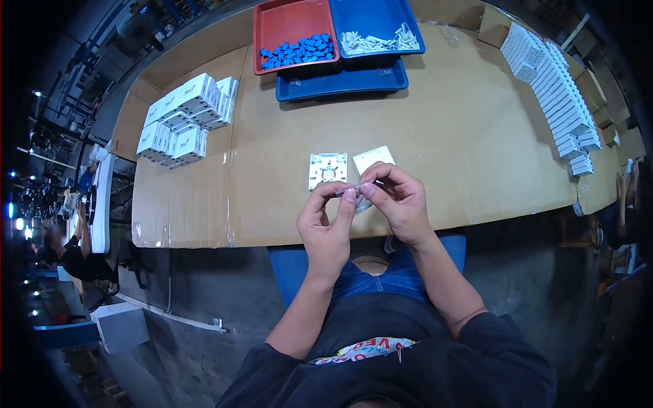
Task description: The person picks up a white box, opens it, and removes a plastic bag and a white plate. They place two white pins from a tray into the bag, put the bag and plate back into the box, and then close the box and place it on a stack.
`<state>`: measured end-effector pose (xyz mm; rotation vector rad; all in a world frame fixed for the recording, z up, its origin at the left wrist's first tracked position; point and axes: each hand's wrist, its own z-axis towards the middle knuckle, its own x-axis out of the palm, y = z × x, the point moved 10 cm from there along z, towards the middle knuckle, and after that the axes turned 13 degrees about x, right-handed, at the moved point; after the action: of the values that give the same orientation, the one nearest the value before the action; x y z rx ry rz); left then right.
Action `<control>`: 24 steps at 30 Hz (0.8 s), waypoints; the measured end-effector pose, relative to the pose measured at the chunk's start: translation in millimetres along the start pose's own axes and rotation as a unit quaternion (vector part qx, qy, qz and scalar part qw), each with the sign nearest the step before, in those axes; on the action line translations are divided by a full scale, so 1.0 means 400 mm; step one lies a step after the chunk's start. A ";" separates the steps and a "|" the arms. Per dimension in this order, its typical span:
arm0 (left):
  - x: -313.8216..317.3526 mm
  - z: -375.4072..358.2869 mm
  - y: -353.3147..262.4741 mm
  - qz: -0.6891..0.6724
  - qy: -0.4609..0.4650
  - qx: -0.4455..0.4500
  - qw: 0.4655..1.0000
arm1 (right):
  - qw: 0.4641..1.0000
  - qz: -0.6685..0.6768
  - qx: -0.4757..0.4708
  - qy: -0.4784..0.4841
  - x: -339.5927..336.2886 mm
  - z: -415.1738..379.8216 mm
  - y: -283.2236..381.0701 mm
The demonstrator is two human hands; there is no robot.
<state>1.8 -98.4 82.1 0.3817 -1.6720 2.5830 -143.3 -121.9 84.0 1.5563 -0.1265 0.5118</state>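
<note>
Both hands meet over the near edge of the cardboard-covered table, pinching a small clear plastic bag [362, 203] between thumbs and fingertips. My left hand [326, 228] grips its left side, and my right hand [401, 204] has the other side. What the bag contains, if anything, is too small to make out. Just beyond my left fingers lies an open white square plastic housing [328, 169], its moulded inside facing up. A flat white square cover [373, 158] rests to its right, partly hidden by my right hand.
A red tray [294, 20] of blue parts and a blue tray [375, 17] of white pieces sit on another blue tray [340, 86] at the back. White boxed units [183, 122] are stacked left; long rows of white units [554, 95] line the right. Another person [75, 251] sits far left.
</note>
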 end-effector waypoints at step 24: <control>0.009 0.000 -0.003 -0.019 0.019 -0.021 0.999 | 1.000 0.003 0.024 -0.004 -0.017 -0.002 -0.008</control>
<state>-1.7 -98.5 83.9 0.3562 -1.6871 2.5061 -148.2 -122.4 78.3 1.6054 -0.1267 0.5173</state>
